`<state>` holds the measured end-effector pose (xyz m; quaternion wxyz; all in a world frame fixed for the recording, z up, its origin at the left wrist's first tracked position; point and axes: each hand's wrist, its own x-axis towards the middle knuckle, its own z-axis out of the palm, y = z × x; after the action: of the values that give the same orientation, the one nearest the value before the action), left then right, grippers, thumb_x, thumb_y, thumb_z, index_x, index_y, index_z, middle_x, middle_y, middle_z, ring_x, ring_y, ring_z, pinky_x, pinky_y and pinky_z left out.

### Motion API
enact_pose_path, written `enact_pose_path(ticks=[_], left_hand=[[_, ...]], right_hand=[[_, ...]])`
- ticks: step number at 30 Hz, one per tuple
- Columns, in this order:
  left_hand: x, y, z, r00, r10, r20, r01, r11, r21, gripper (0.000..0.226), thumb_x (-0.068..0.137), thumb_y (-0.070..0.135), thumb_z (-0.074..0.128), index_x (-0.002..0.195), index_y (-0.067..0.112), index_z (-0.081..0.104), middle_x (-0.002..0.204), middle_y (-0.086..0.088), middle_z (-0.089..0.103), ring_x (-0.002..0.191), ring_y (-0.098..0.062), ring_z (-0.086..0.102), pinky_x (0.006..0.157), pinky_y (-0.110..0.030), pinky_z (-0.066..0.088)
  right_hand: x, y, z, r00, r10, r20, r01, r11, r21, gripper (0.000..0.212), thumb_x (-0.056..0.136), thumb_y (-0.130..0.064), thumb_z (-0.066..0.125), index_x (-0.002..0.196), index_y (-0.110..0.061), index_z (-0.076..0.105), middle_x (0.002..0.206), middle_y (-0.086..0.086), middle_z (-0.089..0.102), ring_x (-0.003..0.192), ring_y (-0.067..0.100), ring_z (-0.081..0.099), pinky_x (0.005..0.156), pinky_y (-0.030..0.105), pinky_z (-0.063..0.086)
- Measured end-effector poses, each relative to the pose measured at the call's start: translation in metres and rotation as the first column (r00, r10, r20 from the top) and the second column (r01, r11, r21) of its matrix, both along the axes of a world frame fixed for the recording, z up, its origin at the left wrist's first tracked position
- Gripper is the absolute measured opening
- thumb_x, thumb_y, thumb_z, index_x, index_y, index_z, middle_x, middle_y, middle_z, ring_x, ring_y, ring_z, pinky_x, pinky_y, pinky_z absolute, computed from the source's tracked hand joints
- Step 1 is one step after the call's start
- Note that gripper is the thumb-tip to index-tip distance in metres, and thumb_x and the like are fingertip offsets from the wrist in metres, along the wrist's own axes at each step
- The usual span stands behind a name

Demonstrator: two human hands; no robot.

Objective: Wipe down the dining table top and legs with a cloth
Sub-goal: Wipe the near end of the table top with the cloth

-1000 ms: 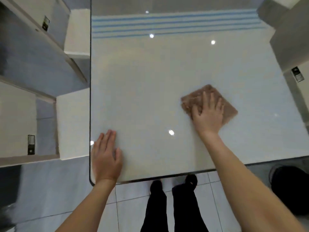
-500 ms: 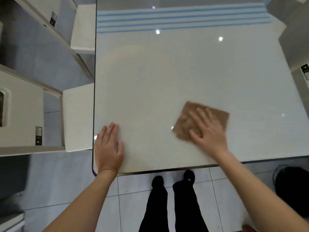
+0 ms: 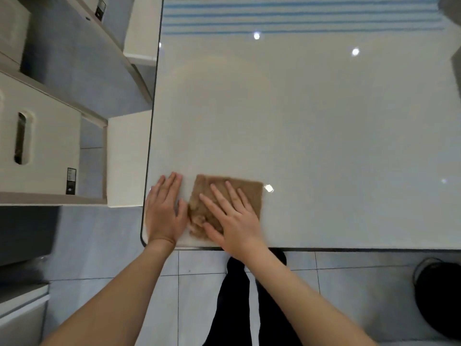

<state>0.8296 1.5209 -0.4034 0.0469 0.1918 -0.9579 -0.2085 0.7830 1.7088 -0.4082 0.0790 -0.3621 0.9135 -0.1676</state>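
Observation:
A glossy white dining table fills the upper right of the head view. A brown cloth lies flat on it near the front left corner. My right hand presses down on the cloth with fingers spread. My left hand rests flat on the bare table top right beside the cloth, at the corner, holding nothing. The table legs are hidden under the top.
Two white chairs stand tucked against the table's left edge. A blue-striped mat lies at the far end. A dark round object sits on the tiled floor at the right. My legs stand at the front edge.
My right hand has slid the cloth left and toward the front edge, from the table's middle right to beside my left hand. The left hand has stayed at the corner.

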Motion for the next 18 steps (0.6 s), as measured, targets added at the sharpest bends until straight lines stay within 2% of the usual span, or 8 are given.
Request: enact_pose_path(ticks=[4,6,8,12,16,18], left_hand=[[0.0,-0.002,0.002,1.0,0.001,0.012,-0.001,1.0,0.001,0.055,0.087,0.026,0.038,0.14,0.013,0.045,0.146,-0.005,0.045,0.14,-0.025,0.033,0.114,-0.047,0.028],[0.0,-0.002,0.002,1.0,0.007,0.017,-0.007,1.0,-0.005,0.055,0.087,0.026,0.038,0.141,0.014,0.045,0.147,-0.004,0.044,0.14,-0.024,0.033,0.115,-0.046,0.027],[0.001,-0.001,0.0,1.0,0.009,0.014,-0.009,1.0,-0.01,0.055,0.087,0.026,0.039,0.141,0.014,0.045,0.147,-0.004,0.044,0.14,-0.023,0.033,0.116,-0.044,0.026],[0.003,0.0,-0.003,1.0,0.013,-0.014,-0.013,1.0,-0.015,0.055,0.086,0.026,0.039,0.139,0.014,0.047,0.145,-0.003,0.046,0.139,-0.024,0.034,0.114,-0.045,0.029],[0.003,-0.001,-0.003,0.999,0.02,-0.026,-0.021,1.0,-0.023,0.055,0.085,0.025,0.039,0.139,0.014,0.048,0.145,-0.003,0.047,0.138,-0.023,0.035,0.114,-0.043,0.028],[0.003,0.0,-0.002,0.999,0.016,-0.031,-0.016,1.0,-0.019,0.055,0.085,0.025,0.039,0.139,0.015,0.048,0.145,-0.003,0.047,0.138,-0.023,0.035,0.115,-0.042,0.028]], right_hand=[[-0.002,0.039,-0.001,0.983,0.182,-0.039,-0.181,0.983,0.024,0.059,0.094,-0.057,0.044,0.149,-0.037,0.036,0.159,-0.007,0.029,0.15,0.021,0.015,0.121,0.042,0.02],[-0.018,0.05,-0.002,0.976,0.21,-0.053,-0.208,0.978,0.03,0.061,0.092,-0.059,0.045,0.148,-0.038,0.036,0.158,-0.009,0.029,0.15,0.019,0.016,0.121,0.041,0.02],[-0.037,0.046,-0.003,0.986,0.152,-0.066,-0.15,0.988,0.04,0.061,0.091,-0.059,0.046,0.148,-0.038,0.037,0.158,-0.009,0.031,0.15,0.019,0.018,0.12,0.041,0.02],[-0.063,0.027,0.001,0.996,-0.073,-0.043,0.075,0.996,0.05,0.06,0.09,-0.058,0.045,0.146,-0.04,0.039,0.157,-0.009,0.033,0.149,0.019,0.02,0.122,0.039,0.016],[-0.048,0.027,0.004,0.994,-0.112,-0.008,0.113,0.991,0.078,0.059,0.093,-0.057,0.041,0.149,-0.041,0.032,0.159,-0.01,0.026,0.151,0.019,0.012,0.123,0.037,0.007],[-0.034,0.034,0.004,0.988,-0.155,-0.004,0.155,0.985,0.071,0.059,0.094,-0.056,0.041,0.15,-0.04,0.031,0.16,-0.009,0.025,0.151,0.02,0.011,0.123,0.038,0.007]])
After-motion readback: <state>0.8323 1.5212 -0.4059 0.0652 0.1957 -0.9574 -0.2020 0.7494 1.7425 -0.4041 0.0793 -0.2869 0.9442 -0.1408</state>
